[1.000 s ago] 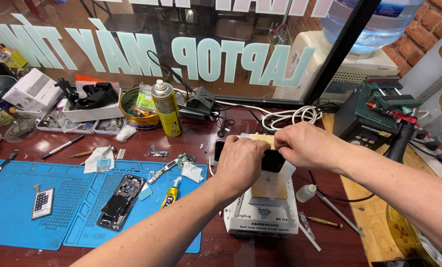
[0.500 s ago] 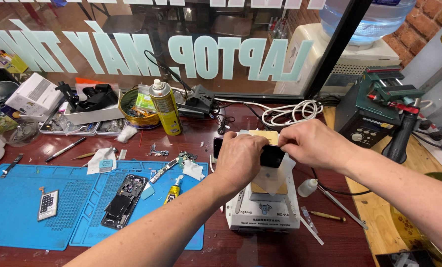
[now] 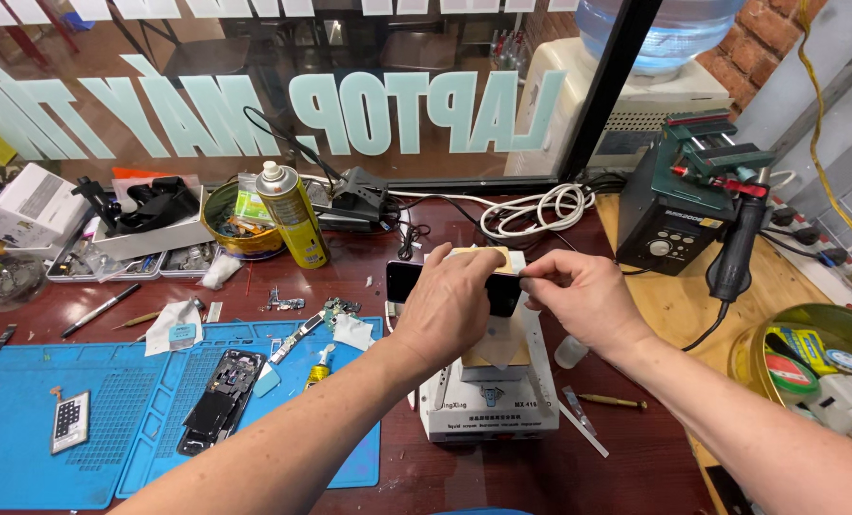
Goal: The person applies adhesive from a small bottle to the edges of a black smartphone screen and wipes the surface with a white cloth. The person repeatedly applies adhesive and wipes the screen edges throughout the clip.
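Both hands grip the dark phone [image 3: 502, 289] over the white heating machine [image 3: 488, 401], left hand [image 3: 455, 310] clamping, right hand [image 3: 579, 300] pinching its edge; keep it level, pull evenly.

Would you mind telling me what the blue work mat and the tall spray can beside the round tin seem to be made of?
The blue work mat looks like silicone or soft rubber: matte, with moulded grids and ridges. The spray can appears to be painted metal, glossy yellow-green with a bright highlight down its side, topped by a white cap, probably plastic.
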